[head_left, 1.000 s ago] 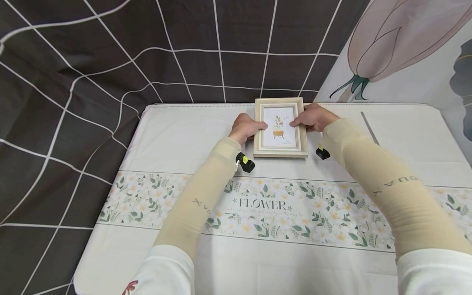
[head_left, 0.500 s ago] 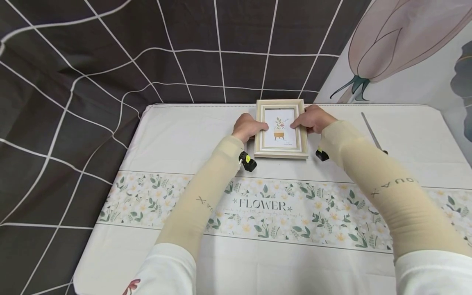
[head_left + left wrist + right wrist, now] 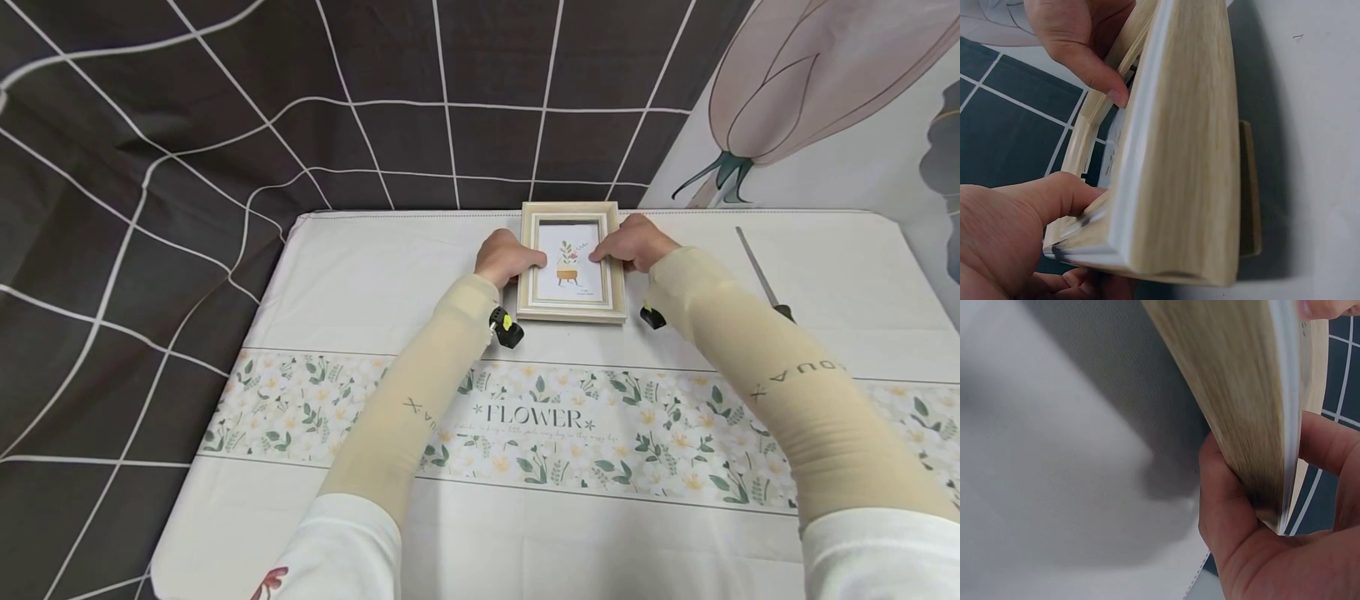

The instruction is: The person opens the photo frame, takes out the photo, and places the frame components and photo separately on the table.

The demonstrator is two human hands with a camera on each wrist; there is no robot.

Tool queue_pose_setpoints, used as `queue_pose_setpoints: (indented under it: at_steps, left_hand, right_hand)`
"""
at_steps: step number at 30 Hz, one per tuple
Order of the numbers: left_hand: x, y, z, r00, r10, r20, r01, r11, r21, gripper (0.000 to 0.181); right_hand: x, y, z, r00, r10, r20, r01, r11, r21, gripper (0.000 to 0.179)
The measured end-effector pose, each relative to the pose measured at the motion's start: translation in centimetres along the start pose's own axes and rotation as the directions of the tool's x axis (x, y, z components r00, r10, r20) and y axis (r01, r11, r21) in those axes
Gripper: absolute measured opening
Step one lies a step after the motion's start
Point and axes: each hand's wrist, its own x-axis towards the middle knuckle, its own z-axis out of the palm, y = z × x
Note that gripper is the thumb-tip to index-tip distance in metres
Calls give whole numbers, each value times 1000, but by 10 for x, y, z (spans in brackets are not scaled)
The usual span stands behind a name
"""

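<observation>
Between both hands stands a cream wooden picture frame [image 3: 572, 314], held near the back edge of the table. Inside it shows a white card [image 3: 558, 287] printed with a plant in an orange pot, a dark strip above it. My left hand [image 3: 504, 257] grips the left side, thumb over the front against the card. The right hand [image 3: 636, 243] pinches the opposite side likewise. In the left wrist view, a brown flat piece [image 3: 1250, 194] juts out behind the frame. The right wrist view shows the fingers [image 3: 1225, 506] curled behind the frame's edge.
A long thin grey bar with a black end [image 3: 759, 267] lies on the table right of the frame, partly hidden by the right forearm. A floral band reading FLOWER [image 3: 534, 415] crosses the white tablecloth [image 3: 360, 283]. Dark gridded fabric [image 3: 405, 67] hangs behind.
A dark strip has appeared and widened above the card, which sits lower within the frame. The right forearm has shifted slightly left, uncovering the bar's black end. Both hands keep their hold.
</observation>
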Motion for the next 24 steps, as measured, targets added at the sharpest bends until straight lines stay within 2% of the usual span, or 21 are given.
queue_pose_setpoints:
  at_steps: [4, 11, 16, 24]
  left_hand:
    - [-1, 0, 1, 1000, 28, -10, -27, 998, 49, 21]
    - [-2, 3, 3, 997, 76, -31, -71, 988, 138, 23]
    - [-3, 4, 4, 994, 100, -45, -90, 978, 190, 26]
    - [-1, 2, 7, 994, 104, -38, -94, 974, 207, 27]
  right_hand:
    - [-1, 1, 1, 1000, -22, -10, 21, 999, -43, 47]
    - [-3, 1, 3, 997, -62, -47, 56, 992, -110, 27]
    - [-2, 2, 3, 995, -75, -62, 64, 984, -168, 26]
    - [0, 1, 6, 994, -77, -81, 52, 962, -269, 30]
